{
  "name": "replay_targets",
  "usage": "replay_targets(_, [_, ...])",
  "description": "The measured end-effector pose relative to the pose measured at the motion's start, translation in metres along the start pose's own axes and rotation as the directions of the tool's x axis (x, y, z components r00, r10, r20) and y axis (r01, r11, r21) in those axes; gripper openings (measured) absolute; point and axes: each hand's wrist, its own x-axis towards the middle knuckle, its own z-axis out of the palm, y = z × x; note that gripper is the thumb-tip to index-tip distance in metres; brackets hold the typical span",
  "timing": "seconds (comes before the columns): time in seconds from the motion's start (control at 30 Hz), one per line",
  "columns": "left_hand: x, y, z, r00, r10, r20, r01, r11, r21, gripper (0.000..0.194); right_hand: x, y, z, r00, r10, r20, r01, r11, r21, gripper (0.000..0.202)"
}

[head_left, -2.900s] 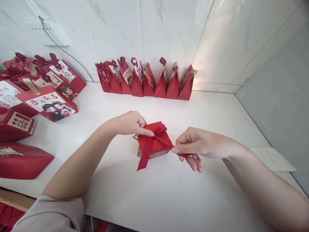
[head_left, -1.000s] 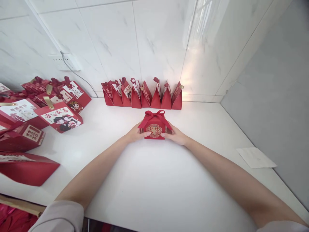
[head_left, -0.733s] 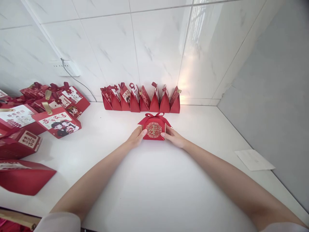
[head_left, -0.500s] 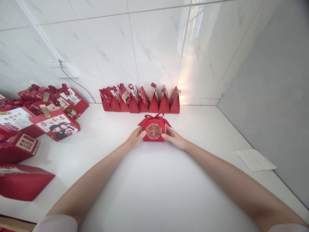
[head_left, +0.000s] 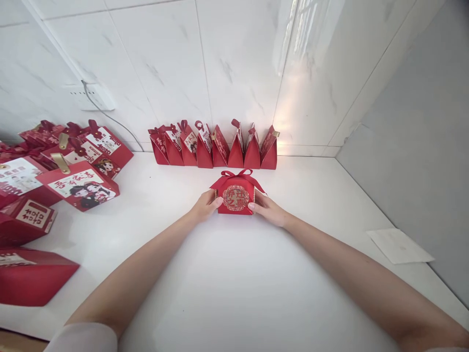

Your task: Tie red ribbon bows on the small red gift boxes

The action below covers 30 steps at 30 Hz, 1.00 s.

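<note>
A small red gift box (head_left: 236,198) with a round gold emblem and a ribbon bow on top stands upright near the middle of the white table. My left hand (head_left: 205,205) grips its left side, thumb on the front face. On the opposite side my right hand (head_left: 269,208) holds it the same way, thumb at the lower right of the front. The other fingers of both hands are partly hidden behind the box. Just behind it, a row of several red triangular gift boxes (head_left: 213,149) with ribbon or tab handles lines the wall.
At the left lies a crowded pile of red gift boxes (head_left: 84,188), some printed with cartoon couples. A folded white paper (head_left: 400,246) rests by the table's right edge, beside a grey panel (head_left: 414,161). A cable (head_left: 110,122) runs down from the wall socket (head_left: 90,98).
The camera view has shifted slightly, so the surroundings sit a little differently in the picture. Both hands keep their hold on the gift box, which stays in about the same place.
</note>
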Motion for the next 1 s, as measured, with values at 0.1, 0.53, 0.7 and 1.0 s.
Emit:
replay_targets(0.1, [0.0, -0.002, 0.0, 1.0, -0.003, -0.019, 0.003, 1.0, -0.002, 0.069, 0.0, 0.001, 0.0, 1.0, -0.01, -0.004, 0.01, 1.0, -0.002, 0.069])
replay_targets(0.53, [0.002, 0.002, 0.0, 0.999, -0.043, -0.018, 0.04, 0.989, -0.142, 0.067, 0.001, -0.001, 0.0, 1.0, -0.009, 0.012, 0.009, 1.0, 0.008, 0.066])
replay_targets(0.7, [-0.001, 0.009, 0.009, 0.991, -0.082, -0.106, 0.053, 0.966, -0.251, 0.066, -0.003, -0.006, 0.001, 0.999, -0.03, -0.012, 0.03, 1.0, -0.004, 0.068])
replay_targets(1.0, [-0.004, 0.034, 0.033, 0.906, -0.422, -0.017, 0.278, 0.626, -0.729, 0.06, -0.01, -0.01, 0.028, 0.998, -0.052, 0.038, 0.044, 0.98, 0.195, 0.064])
